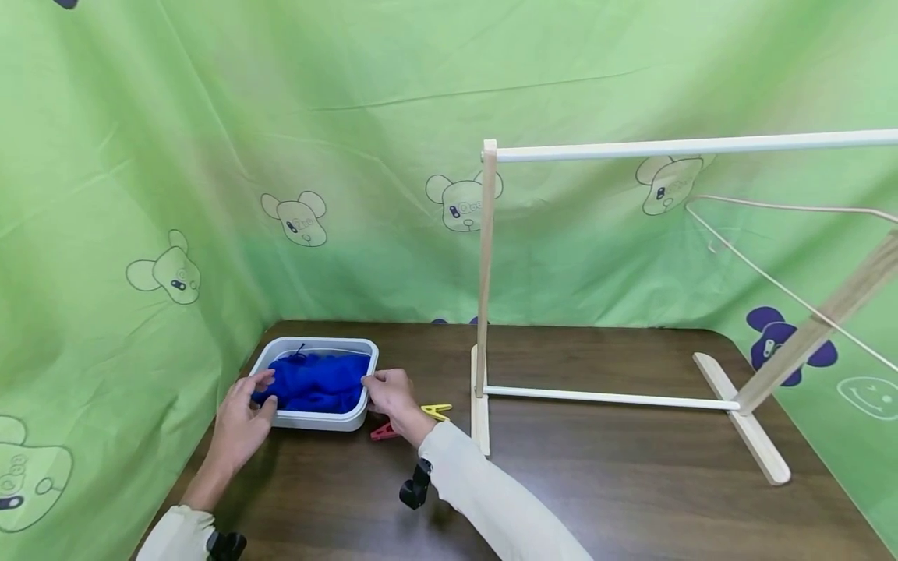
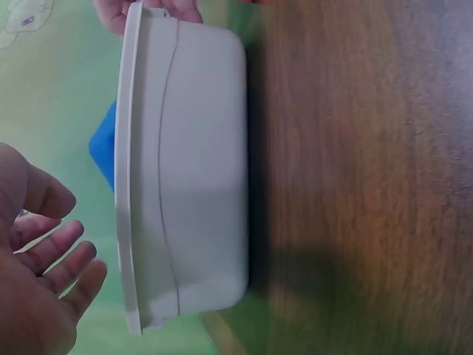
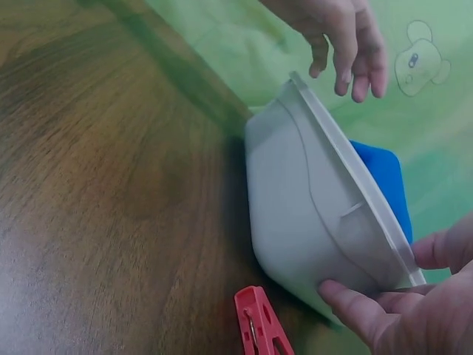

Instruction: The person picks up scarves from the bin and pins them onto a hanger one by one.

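A light grey plastic tub [image 1: 316,421] stands at the table's left side, holding a bunched blue cloth [image 1: 319,382] with a dark cord at its back. My right hand [image 1: 393,399] pinches the tub's right rim, thumb over the edge and fingers against the outer wall, as the right wrist view confirms. At the left front corner is my left hand [image 1: 242,421], its fingers loosely spread over the rim. In the left wrist view, a gap separates that hand [image 2: 44,274] from the tub. Partly behind my right wrist lie a red clothespin [image 1: 383,432] and a yellow clothespin [image 1: 438,411].
Right of the tub rises a wooden rack [image 1: 486,273] with a white top bar [image 1: 666,147] and a lower white bar [image 1: 610,398]. A pale clothes hanger [image 1: 786,206] is near its right post. Green printed fabric [image 1: 365,234] surrounds the brown table [image 1: 596,475].
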Demonstrator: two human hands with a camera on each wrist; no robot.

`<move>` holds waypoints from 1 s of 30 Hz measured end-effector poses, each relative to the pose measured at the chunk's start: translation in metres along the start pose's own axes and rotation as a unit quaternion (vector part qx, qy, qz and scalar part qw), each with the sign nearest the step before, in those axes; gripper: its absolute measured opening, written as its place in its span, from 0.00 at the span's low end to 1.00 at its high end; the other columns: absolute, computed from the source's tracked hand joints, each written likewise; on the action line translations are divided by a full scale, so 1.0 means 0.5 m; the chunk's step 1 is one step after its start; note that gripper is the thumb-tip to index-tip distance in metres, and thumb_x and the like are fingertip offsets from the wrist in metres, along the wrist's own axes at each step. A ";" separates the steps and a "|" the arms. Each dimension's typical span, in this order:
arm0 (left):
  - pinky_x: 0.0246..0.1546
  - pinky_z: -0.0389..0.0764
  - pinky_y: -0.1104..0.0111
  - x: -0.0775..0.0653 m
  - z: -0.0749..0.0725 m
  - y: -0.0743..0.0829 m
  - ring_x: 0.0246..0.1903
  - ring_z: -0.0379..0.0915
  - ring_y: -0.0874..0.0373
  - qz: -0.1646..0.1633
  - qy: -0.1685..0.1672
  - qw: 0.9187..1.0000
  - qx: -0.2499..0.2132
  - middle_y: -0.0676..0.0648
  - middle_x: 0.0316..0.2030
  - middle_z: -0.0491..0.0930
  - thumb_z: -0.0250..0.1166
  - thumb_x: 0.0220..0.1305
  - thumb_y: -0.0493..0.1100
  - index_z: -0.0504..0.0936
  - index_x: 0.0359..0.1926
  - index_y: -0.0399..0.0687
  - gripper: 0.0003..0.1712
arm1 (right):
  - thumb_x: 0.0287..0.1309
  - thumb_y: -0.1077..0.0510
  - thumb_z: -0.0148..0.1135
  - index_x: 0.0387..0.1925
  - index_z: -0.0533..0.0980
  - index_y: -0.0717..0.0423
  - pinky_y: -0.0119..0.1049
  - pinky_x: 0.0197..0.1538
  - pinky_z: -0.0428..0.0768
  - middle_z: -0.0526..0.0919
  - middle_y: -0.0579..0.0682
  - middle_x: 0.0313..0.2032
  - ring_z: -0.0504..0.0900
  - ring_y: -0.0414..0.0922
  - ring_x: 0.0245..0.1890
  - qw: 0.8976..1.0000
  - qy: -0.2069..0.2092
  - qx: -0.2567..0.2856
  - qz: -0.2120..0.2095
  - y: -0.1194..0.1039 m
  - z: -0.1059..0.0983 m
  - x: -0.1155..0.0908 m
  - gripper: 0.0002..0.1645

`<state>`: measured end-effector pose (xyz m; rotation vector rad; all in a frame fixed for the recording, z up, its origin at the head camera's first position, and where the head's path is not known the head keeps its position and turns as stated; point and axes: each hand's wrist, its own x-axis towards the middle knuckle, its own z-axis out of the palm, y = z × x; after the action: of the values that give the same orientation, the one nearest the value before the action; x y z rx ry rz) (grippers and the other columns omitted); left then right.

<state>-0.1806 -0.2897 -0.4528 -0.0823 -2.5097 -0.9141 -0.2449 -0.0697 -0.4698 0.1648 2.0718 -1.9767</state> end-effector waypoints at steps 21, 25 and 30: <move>0.50 0.68 0.50 0.086 0.021 -0.011 0.51 0.69 0.44 0.054 -0.072 0.995 0.050 0.39 0.50 0.76 0.65 0.53 0.41 0.76 0.52 0.42 0.23 | 0.58 0.55 0.58 0.41 0.81 0.61 0.38 0.40 0.83 0.85 0.52 0.33 0.82 0.39 0.27 1.000 0.001 -0.023 -0.003 0.001 -0.008 0.011 0.15; 0.55 0.66 0.49 0.094 0.031 -0.015 0.56 0.67 0.43 0.050 -0.115 0.990 0.060 0.40 0.53 0.74 0.64 0.54 0.45 0.76 0.52 0.42 0.23 | 0.57 0.56 0.58 0.42 0.81 0.61 0.38 0.39 0.83 0.85 0.53 0.34 0.83 0.40 0.27 1.000 0.003 -0.024 -0.003 0.003 -0.006 0.010 0.15; 0.57 0.65 0.49 0.098 0.046 -0.025 0.57 0.66 0.40 0.060 -0.155 0.982 0.088 0.36 0.54 0.73 0.64 0.55 0.50 0.75 0.53 0.38 0.28 | 0.57 0.56 0.58 0.44 0.80 0.62 0.40 0.42 0.82 0.85 0.53 0.36 0.84 0.41 0.31 1.000 0.001 -0.020 0.002 0.006 -0.003 0.008 0.16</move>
<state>-0.2360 -0.2901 -0.4540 -0.3389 -2.8238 -0.6699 -0.2482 -0.0687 -0.4736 0.1634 2.1095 -1.9329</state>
